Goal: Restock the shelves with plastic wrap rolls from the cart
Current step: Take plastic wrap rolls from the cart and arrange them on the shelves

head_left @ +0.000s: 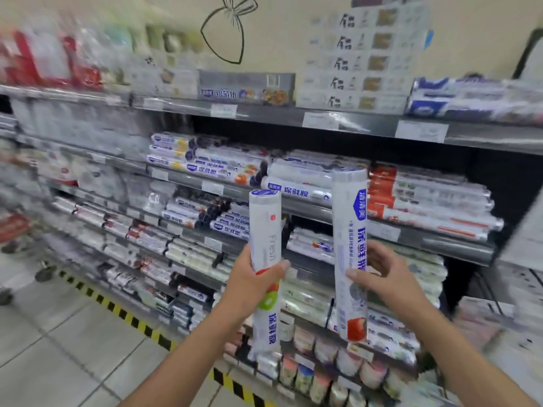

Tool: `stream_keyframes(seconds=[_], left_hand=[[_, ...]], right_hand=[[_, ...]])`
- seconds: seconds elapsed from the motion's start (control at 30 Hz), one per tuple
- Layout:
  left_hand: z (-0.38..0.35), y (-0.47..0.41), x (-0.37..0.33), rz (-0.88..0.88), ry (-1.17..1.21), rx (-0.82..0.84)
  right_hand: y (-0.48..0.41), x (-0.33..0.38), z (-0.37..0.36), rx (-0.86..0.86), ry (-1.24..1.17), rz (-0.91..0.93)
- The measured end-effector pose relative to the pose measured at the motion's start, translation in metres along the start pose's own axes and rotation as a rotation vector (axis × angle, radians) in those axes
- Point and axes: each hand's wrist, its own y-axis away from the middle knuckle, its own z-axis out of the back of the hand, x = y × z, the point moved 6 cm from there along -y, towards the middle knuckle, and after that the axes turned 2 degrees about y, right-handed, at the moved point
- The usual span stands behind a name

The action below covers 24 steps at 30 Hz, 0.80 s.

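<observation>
My left hand grips a white plastic wrap roll around its middle and holds it upright; the roll has blue lettering and a kiwi picture low down. My right hand holds a second, taller white roll upright, thumb in front and fingers behind it. Both rolls stand in front of the grey store shelves, which carry several rows of similar wrap rolls lying sideways. The cart shows only as a blurred red-and-metal shape at the far left edge.
Boxed foil and wrap line the top shelf below a beige wall. A yellow-and-black striped line runs along the shelf base on the grey tiled floor. Small packets fill the lowest shelf. The left of the view is motion-blurred.
</observation>
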Motion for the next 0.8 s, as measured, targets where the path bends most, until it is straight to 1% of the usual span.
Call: stream_keyframes(seconds=[0.13,0.27,0.3,0.37,0.47,0.53,0.57,0.73,0.8], left_hand=[[0.004,-0.048,-0.01,-0.033,-0.015,0.031],[0.002,-0.104,-0.015,-0.055,-0.025,0.047],[0.002,-0.117,-0.016,-0.054,-0.029,0.047],[0.001,-0.143,-0.015,-0.044,-0.028,0.037],[0.001,-0.176,-0.01,-0.032,-0.001,0.032],[0.002,-0.195,-0.006,-0.026,0.037,0.027],[0.004,-0.204,-0.004,-0.017,0.052,0.025],[0.011,-0.244,0.004,0.01,0.117,0.054],[0.014,-0.26,0.006,0.01,0.129,0.076]], right_hand=[[-0.052,0.015,0.002,-0.043,0.061,0.039],[-0.114,0.027,0.012,-0.024,0.171,0.058],[-0.133,0.029,0.017,-0.017,0.237,0.065],[-0.17,0.034,0.026,-0.006,0.472,0.114],[-0.219,0.042,0.033,0.031,0.815,0.241],[-0.247,0.047,0.033,0.065,1.032,0.262],[-0.259,0.049,0.034,0.072,1.105,0.252],[-0.326,0.039,0.034,0.075,1.245,0.199],[-0.353,0.033,0.036,0.081,1.226,0.162]])
